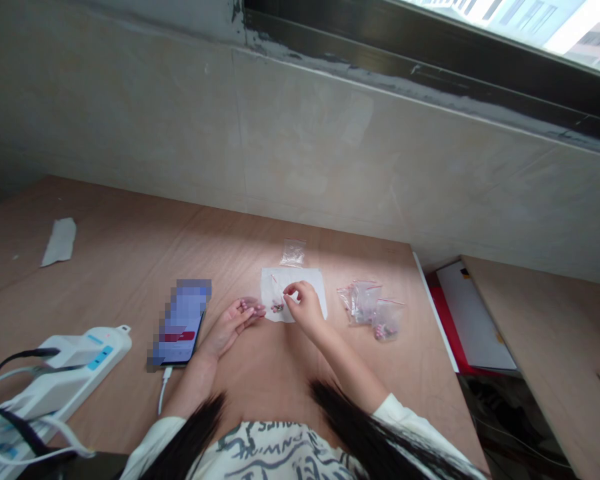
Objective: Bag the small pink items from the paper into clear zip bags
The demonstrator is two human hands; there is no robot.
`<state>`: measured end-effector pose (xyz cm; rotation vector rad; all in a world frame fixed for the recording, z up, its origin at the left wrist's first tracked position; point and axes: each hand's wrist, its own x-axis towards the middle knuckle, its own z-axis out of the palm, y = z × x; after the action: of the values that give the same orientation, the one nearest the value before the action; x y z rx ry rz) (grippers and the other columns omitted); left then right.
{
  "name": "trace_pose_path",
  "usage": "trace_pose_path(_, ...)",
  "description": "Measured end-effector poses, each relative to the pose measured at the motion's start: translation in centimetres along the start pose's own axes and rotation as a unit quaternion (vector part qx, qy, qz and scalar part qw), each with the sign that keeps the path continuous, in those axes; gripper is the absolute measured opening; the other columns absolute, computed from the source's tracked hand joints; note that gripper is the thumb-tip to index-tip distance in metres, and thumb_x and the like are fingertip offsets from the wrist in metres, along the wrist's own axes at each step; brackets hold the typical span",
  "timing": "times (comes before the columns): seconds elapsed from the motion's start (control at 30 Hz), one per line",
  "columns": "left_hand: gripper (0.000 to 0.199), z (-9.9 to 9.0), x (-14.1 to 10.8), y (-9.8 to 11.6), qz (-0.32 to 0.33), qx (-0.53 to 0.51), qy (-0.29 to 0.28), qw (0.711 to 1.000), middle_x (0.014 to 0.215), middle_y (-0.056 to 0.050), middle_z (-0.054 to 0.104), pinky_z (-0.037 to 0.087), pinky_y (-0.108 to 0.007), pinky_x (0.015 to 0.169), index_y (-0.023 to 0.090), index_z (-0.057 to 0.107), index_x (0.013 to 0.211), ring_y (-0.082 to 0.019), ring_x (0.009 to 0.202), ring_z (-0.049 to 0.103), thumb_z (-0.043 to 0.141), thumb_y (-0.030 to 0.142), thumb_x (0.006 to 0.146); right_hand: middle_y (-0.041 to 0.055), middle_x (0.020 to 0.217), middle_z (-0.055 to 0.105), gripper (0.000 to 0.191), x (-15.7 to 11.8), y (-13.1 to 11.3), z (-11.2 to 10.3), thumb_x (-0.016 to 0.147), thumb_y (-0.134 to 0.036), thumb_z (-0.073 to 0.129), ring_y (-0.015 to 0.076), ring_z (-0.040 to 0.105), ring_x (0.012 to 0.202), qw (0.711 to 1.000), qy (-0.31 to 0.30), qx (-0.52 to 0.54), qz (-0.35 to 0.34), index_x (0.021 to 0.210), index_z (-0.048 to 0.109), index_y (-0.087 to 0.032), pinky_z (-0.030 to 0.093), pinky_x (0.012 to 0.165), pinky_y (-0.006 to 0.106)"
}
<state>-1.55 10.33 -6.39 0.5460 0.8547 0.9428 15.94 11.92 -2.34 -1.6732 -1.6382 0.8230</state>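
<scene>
Palm partly up, my left hand (227,327) has its fingers curled around a small see-through pinkish thing (253,305), maybe a little plastic bag; its exact kind is too small to tell. My right hand (304,307) is over a white sheet of paper (310,277), thumb and forefinger pinched together. What the pinch holds, if anything, cannot be made out. On the paper, between my hands, lies a small cluster of pink and dark pieces (277,308). Just behind the paper is a small clear zip bag (293,253).
Several clear zip bags (365,300) with pink pieces lie to the right. A phone (183,323) with a white charging cable (164,390) is left of my hands. Further left are a power strip (87,367) and a paper scrap (60,241). A tiled wall (180,133) borders the table's back.
</scene>
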Motion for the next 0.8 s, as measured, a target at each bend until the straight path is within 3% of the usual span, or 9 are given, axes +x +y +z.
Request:
trace_pose_path(0.17, 0.020, -0.1, 0.0, 0.0, 0.005, -0.002, -0.004, 1.000, 0.084, -0.003, 0.064, 0.046, -0.024, 0.078, 0.014, 0.054, 0.088, -0.013, 0.080, 0.061, 0.060, 0.014, 0.069, 0.0035, 0.078, 0.050, 0.016, -2.0, 2.7, 1.9, 0.066, -0.006, 0.051, 0.0164, 0.044, 0.080, 0.997, -0.039, -0.050, -0.043, 0.072, 0.058, -0.019, 0.037, 0.070, 0.028)
trace_pose_path(0.43, 0.023, -0.1, -0.1, -0.1, 0.007, 0.005, -0.012, 1.000, 0.085, -0.003, 0.064, 0.044, -0.025, 0.081, 0.014, 0.053, 0.090, -0.013, 0.080, 0.061, 0.060, 0.015, 0.068, 0.0049, 0.080, 0.049, 0.015, -2.5, 2.7, 2.4, 0.071, -0.006, 0.044, 0.0175, 0.042, 0.077, 0.986, -0.052, -0.138, -0.081, 0.074, 0.052, -0.019, 0.036, 0.065, 0.027)
trace_pose_path(0.53, 0.024, -0.1, -0.1, -0.1, 0.006, 0.008, -0.013, 1.000, 0.085, -0.004, 0.064, 0.043, -0.028, 0.085, 0.014, 0.053, 0.090, -0.015, 0.082, 0.061, 0.061, 0.015, 0.068, 0.0048, 0.079, 0.049, 0.014, -2.5, 2.6, 2.1, 0.072, -0.007, 0.043, 0.0171, 0.043, 0.078, 0.991, -0.044, -0.109, -0.065, 0.073, 0.051, -0.018, 0.037, 0.067, 0.027)
trace_pose_path(0.7, 0.024, -0.1, -0.1, 0.0, 0.005, 0.013, -0.014, 1.000, 0.084, -0.004, 0.064, 0.041, -0.031, 0.087, 0.013, 0.054, 0.089, -0.016, 0.083, 0.061, 0.062, 0.016, 0.066, 0.0034, 0.073, 0.051, 0.008, -1.0, 1.4, 0.2, 0.069, -0.011, 0.048, 0.0149, 0.047, 0.072, 0.999, 0.025, -0.020, 0.024, 0.070, 0.053, -0.016, 0.038, 0.068, 0.028)
trace_pose_path(0.8, 0.023, 0.0, -0.1, 0.0, 0.008, 0.017, -0.022, 1.000, 0.084, -0.004, 0.064, 0.041, -0.031, 0.087, 0.014, 0.054, 0.088, -0.016, 0.083, 0.060, 0.062, 0.016, 0.066, 0.0024, 0.071, 0.053, 0.005, 0.3, 0.2, -1.0, 0.068, -0.014, 0.052, 0.0135, 0.047, 0.067, 1.000, 0.005, 0.017, 0.026, 0.070, 0.056, -0.016, 0.038, 0.065, 0.027)
